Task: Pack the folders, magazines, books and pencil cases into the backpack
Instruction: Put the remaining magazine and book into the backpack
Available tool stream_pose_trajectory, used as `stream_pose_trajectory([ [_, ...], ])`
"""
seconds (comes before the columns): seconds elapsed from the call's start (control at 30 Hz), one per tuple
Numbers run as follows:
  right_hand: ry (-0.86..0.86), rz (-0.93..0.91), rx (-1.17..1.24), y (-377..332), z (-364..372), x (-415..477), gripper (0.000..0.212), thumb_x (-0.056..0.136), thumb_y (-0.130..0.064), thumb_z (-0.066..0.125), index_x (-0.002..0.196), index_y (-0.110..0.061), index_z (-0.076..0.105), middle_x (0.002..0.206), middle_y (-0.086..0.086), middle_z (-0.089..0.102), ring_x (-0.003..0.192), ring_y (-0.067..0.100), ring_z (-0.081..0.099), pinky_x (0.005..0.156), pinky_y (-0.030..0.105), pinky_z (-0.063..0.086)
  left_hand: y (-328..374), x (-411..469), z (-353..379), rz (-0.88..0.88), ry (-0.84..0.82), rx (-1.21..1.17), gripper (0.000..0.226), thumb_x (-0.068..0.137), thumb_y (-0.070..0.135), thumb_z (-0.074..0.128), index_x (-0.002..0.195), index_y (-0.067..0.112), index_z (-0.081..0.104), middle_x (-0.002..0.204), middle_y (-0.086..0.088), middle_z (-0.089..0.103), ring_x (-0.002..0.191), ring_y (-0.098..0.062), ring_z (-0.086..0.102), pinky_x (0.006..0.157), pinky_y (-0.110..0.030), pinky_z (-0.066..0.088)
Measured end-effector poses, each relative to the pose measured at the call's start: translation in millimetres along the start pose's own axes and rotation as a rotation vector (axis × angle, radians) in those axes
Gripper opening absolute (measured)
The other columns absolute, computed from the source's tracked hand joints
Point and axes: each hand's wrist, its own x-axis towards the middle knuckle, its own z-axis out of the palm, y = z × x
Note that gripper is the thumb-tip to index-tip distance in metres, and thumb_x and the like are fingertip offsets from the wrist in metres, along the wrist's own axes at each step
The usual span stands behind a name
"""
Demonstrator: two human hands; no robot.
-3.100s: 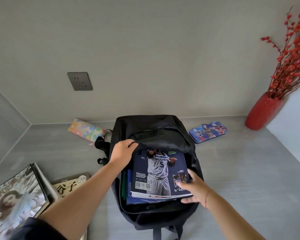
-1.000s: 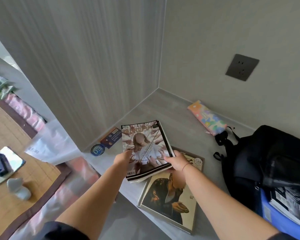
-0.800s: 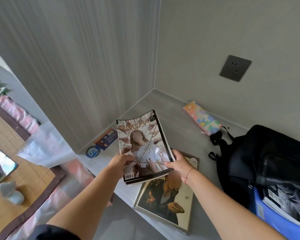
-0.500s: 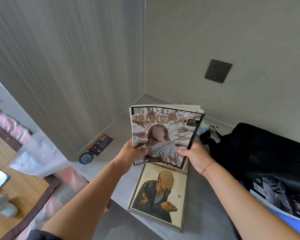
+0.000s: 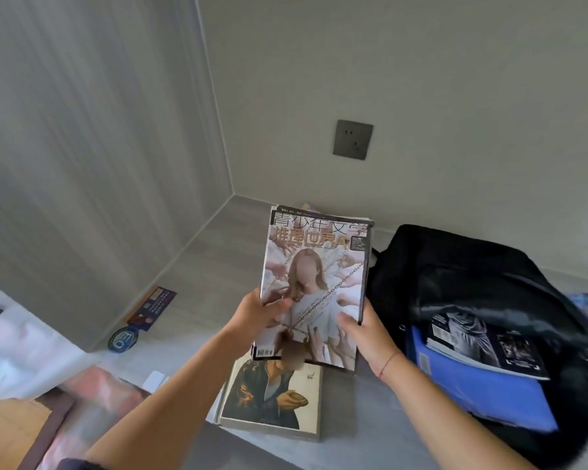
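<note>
The magazine (image 5: 314, 286) in the left hand (image 5: 258, 313) bears 青少年文学 across its top, with 推理世界A beneath. A round blue badge (image 5: 125, 339), well left of that hand, reads EO. Other print is too blurred to read.

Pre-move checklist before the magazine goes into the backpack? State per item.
1. Grip: ok. The left hand and right hand hold the magazine by its side edges.
2. Mouth of the backpack open: ok. A folder shows inside.
3. Path: ok. The backpack lies right beside the magazine, with nothing between them.
4. Room left inside: cannot tell. The depth is hidden.
5. All else packed: not ok. A book lies on the table.
</note>
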Motion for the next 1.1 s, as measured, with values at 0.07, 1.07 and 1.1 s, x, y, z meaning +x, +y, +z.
stream_pose_trajectory([
  [0.07, 0.038, -0.028, 0.048, -5, -26, -14, 0.026, 0.091, -0.006, 0.053, 0.114, -0.017, 0.058, 0.111, -0.008, 0.062, 0.096, 0.005, 0.057, 0.095, 0.025, 0.041, 10, -3, 16, -0.042, -0.121, -0.009, 0.017, 0.088, 0.022, 0.065, 0.104, 0.025, 0.064, 0.096, 0.013, 0.067, 0.081, -0.001, 0.063, 0.065, -0.015, 0.052],
  [1.07, 0.127, 0.411, 0.432, 103, -288, -192, 0.031, 0.091, -0.009, 0.055, 0.122, -0.007, 0.055, 0.116, 0.018, 0.069, 0.110, 0.032, 0.065, 0.097, 0.045, 0.050, 88, 19, 304, 0.472, 0.122, 0.643, 0.027, 0.096, 0.028, 0.046, 0.100, 0.009, 0.065, 0.083, -0.011, 0.067, 0.081, -0.035, 0.062, 0.069, -0.037, 0.048],
  [1.1, 0.146, 0.431, 0.475, 105, -285, -181, 0.032, 0.091, -0.009, 0.055, 0.123, -0.006, 0.056, 0.116, 0.020, 0.068, 0.108, 0.033, 0.066, 0.098, 0.046, 0.049, 87, 17, 304, 0.470, 0.102, 0.638, 0.026, 0.096, 0.028, 0.046, 0.099, 0.010, 0.064, 0.078, -0.007, 0.064, 0.076, -0.031, 0.062, 0.063, -0.033, 0.045],
])
